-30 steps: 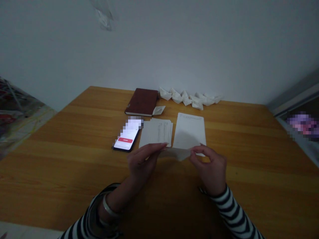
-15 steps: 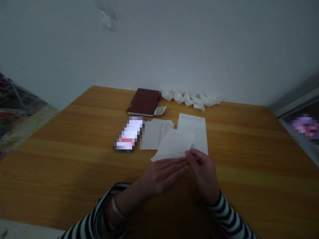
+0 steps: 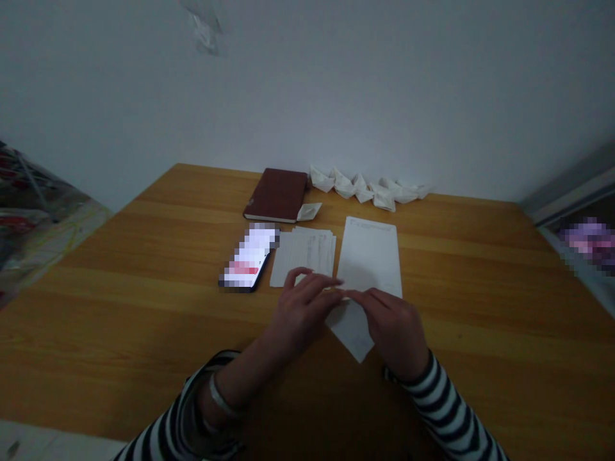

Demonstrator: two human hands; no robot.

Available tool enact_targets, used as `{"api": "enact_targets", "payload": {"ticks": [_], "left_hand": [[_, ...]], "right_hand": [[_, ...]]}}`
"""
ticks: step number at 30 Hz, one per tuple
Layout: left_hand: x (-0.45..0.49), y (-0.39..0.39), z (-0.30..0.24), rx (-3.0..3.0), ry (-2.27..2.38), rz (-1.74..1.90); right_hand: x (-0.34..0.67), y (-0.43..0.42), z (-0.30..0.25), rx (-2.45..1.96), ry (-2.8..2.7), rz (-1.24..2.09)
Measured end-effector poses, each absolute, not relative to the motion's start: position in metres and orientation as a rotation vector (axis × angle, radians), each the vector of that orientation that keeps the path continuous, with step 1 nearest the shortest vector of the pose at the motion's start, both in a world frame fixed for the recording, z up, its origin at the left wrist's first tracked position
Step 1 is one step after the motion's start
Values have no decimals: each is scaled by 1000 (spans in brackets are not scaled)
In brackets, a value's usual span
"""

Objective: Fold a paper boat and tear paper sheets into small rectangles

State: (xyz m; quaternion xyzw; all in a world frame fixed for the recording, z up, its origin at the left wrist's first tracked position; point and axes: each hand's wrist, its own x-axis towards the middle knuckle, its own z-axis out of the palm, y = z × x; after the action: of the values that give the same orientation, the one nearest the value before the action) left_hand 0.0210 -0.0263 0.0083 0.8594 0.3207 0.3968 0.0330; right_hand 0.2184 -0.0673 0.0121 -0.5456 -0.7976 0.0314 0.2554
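Note:
A white sheet of paper (image 3: 353,330) is between my hands, a pointed corner hanging towards me. My left hand (image 3: 302,307) reaches in from the left, its thumb side against the paper's upper edge and the fingers bent over it. On the other side, my right hand (image 3: 396,326) pinches the same edge, and the fingertips of both hands meet there. Part of the paper is hidden under the fingers. Just beyond lies a larger white sheet (image 3: 369,250), flat on the table. A stack of written paper slips (image 3: 302,246) is close past my left hand.
A phone (image 3: 252,256) with a lit, blurred screen lies left of the slips. Behind it are a dark red notebook (image 3: 278,195) and a small folded paper piece (image 3: 309,211). Several folded paper boats (image 3: 343,184) line the wall at the back of the wooden table (image 3: 480,288).
The held sheet has swung from pointing away over the larger sheet to hanging down towards me. My left hand has risen and curled its fingers; my right hand has turned over the edge.

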Motion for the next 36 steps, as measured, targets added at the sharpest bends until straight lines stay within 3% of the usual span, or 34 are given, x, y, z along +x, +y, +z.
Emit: {"api": "enact_targets", "payload": {"ticks": [14, 27, 31, 36], "left_hand": [[20, -29, 7, 2468, 934, 1263], [-13, -4, 23, 2174, 1504, 1866], [2, -18, 18, 2590, 1130, 1617], [26, -39, 17, 2932, 499, 1006]], "right_hand": [[208, -68, 12, -1333, -1769, 159], [250, -53, 15, -1602, -1188, 182], [215, -62, 16, -1347, -1324, 880], [192, -69, 6, -1537, -1187, 801]]}}
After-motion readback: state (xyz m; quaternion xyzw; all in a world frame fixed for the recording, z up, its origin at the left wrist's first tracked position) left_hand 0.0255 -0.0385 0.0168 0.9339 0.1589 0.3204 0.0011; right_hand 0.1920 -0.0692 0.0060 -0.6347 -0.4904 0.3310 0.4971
